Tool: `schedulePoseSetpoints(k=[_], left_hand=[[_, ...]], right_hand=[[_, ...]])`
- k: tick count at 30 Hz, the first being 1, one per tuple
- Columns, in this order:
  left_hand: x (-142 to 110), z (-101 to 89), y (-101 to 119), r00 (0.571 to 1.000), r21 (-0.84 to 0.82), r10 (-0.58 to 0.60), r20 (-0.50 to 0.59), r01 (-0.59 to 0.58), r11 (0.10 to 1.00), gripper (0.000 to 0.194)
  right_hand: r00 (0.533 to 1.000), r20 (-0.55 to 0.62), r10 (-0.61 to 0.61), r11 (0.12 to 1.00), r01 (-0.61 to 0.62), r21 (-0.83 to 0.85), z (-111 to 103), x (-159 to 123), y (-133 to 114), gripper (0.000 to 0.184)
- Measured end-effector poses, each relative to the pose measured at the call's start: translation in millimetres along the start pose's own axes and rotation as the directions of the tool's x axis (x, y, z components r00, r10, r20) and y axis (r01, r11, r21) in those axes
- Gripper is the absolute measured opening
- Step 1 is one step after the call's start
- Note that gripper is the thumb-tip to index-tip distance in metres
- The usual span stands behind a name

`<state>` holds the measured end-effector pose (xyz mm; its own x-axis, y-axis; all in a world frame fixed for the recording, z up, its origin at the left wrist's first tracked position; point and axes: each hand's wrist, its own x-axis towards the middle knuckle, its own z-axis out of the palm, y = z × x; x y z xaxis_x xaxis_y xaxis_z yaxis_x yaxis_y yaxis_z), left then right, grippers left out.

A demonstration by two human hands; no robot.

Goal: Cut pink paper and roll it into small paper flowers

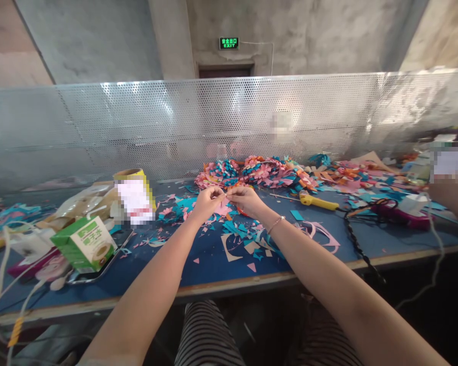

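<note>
Both my arms reach out over a blue table (209,259). My left hand (206,202) and my right hand (247,199) meet in the middle, fingers pinched together on a small pink and orange paper piece (227,199) held between them. A thin bracelet sits on my right wrist. Scraps of pink, teal and cream paper (244,239) lie on the table right under and around the hands. Behind the hands is a heap of folded paper flowers (259,172) in pink, teal and orange.
A green carton (84,243) lies on a tray at the left, next to a yellow can (134,195) and plastic bags. A yellow-handled tool (318,202) and dark cables (356,239) lie to the right. Another person's arm (452,201) shows at far right. A perforated metal screen (229,122) backs the table.
</note>
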<state>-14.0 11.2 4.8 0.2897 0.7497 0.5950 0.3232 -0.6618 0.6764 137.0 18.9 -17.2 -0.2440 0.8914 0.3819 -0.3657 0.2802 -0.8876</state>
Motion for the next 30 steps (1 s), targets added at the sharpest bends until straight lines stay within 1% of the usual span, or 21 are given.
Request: schedulePoseSetpoints(k=[5,8,16,21,24,30], left_hand=[[1.2,0.0,-4.6,1.0,0.018,-0.019,-0.016,0.019,1.0,0.009],[1.1,-0.6,-5.5,0.999,0.036,-0.032,-0.005,0.033,0.999,0.009],[0.2,-0.3,-5.0,0.999,0.049,-0.018,0.031,0.016,0.999,0.009],[-0.6,1.2,-3.6,1.0,0.055,0.002,0.026,-0.003,0.999,0.01],[-0.6,2.3,-4.2,0.999,-0.008,-0.015,0.029,0.015,1.0,0.01],[-0.7,6.0,-9.8,0.994,-0.235,-0.088,0.065,0.101,0.967,0.016]], right_hand=[[1.0,0.003,0.0,1.0,0.0,-0.013,-1.9,0.8,3.2,0.025],[1.0,-0.003,-0.003,1.0,0.002,-0.025,-2.9,1.5,5.1,0.025],[1.0,0.01,-0.005,0.999,0.005,-0.042,-4.5,2.3,7.1,0.023],[1.0,0.011,-0.01,0.999,0.01,-0.047,-6.5,4.2,9.2,0.023],[1.0,0.018,-0.018,0.999,0.019,-0.045,-7.0,4.9,9.2,0.022],[0.999,0.02,-0.039,0.999,0.039,-0.024,-5.3,4.1,6.9,0.021]])
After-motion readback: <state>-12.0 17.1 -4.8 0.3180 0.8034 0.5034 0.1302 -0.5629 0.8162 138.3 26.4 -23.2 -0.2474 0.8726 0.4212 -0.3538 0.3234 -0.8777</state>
